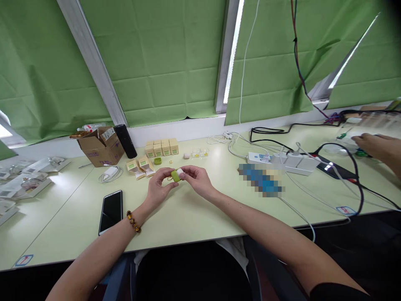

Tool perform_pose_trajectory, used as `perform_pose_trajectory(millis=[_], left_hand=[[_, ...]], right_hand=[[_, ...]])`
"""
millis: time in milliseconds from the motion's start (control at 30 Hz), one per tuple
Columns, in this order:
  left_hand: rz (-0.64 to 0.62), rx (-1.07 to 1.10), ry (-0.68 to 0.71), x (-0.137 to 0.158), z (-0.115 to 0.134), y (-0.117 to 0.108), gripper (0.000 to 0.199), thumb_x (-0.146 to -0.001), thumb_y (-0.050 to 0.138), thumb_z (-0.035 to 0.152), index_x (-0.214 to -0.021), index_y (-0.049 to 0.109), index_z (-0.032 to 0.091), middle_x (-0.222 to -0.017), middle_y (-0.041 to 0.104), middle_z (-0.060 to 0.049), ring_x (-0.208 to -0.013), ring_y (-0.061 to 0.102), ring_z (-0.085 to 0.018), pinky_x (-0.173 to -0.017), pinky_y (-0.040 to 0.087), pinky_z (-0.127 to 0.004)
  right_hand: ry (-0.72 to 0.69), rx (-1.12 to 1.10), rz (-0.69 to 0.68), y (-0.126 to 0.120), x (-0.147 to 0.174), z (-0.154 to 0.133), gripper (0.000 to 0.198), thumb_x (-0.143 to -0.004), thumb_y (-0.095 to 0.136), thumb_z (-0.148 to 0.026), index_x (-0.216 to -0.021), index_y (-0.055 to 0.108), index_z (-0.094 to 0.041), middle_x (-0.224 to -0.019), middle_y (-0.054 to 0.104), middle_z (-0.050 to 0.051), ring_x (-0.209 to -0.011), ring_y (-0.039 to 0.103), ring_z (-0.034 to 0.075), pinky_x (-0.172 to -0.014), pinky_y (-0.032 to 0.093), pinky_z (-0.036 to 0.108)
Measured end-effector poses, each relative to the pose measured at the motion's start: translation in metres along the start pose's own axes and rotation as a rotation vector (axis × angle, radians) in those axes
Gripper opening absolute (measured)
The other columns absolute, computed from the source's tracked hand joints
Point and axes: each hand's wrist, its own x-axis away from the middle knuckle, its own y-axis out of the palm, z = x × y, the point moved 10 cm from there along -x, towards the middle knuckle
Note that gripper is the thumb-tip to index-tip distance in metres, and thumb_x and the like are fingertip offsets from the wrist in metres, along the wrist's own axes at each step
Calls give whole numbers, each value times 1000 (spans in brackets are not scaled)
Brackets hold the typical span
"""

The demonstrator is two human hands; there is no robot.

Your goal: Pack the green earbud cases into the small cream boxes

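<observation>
My left hand (158, 186) is closed around a small green case (175, 176), fingers and thumb at its sides, with a thin loop hanging off it. In the fingers of my right hand (200, 180) is a small white rounded piece (180, 173), held right against the green case. Whether the white piece sits inside the case cannot be made out. Just beyond my hands lie another green case (157, 160), a tiny yellowish part (171, 161), a pale short cylinder (186, 156) and clear plastic cups (200, 153). Two opened small cartons (145, 164) lie near my left hand.
Several closed small boxes (162, 148) stand behind. To the left are a phone (111, 212), a coiled white cable (110, 173), a cardboard box (100, 147) and a black cylinder (124, 141). Power strips (293, 163) and cables spread rightward, near another person's hand (377, 146).
</observation>
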Motion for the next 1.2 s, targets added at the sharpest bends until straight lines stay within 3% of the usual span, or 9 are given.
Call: perform_pose_trajectory(millis=[167,400,600,700,900,1000,1200], left_hand=[[8,-7,-2,1,-1,1,45,-72,90,22,-114,75,23,-118,69,-9,-112,66,-25,-103,53,-42],[34,-15,-44,5,-9,1,48,-72,89,21,-117,71,23,-117,70,-8,-110,66,-24,-106,50,-42],[-50,196,-184,3,-21,10,52,-79,86,32,-127,69,21,-125,69,-10,-111,65,-23,-99,54,-38],[-133,349,-286,3,-27,18,55,-84,82,39,-134,66,20,-117,72,-9,-96,66,-19,-88,55,-34],[-194,543,-381,4,-30,25,37,-88,78,44,-113,74,17,-108,70,-11,-93,65,-19,-83,54,-33],[-269,563,-416,8,-27,34,36,-89,77,43,-114,74,17,-108,69,-11,-91,64,-19,-80,54,-33],[-382,607,-438,15,-17,48,30,-92,74,42,-106,74,15,-100,68,-11,-88,64,-20,-83,53,-36]], right_hand=[[-8,5,5,0,1,-3,38,-77,83,-50,-98,77,-19,-94,79,7,-84,72,21,-85,59,39],[30,35,40,1,0,3,44,-67,91,-50,-91,73,-19,-77,72,1,-67,63,15,-65,54,30],[19,-7,-29,6,-2,-1,49,-62,94,-53,-86,67,-20,-80,71,2,-71,66,16,-71,57,32],[-77,105,-65,4,1,-17,44,-72,88,-56,-88,68,-21,-86,72,3,-77,67,18,-75,59,35],[-488,480,-33,7,24,-61,39,-83,81,-40,-118,68,-27,-121,65,11,-85,65,21,-69,59,38],[-539,599,-104,18,30,-59,38,-92,70,-33,-130,66,-30,-131,63,12,-90,66,22,-67,59,37],[-586,665,-139,25,31,-51,31,-97,61,-28,-128,66,-28,-122,66,12,-95,68,24,-71,61,38]])
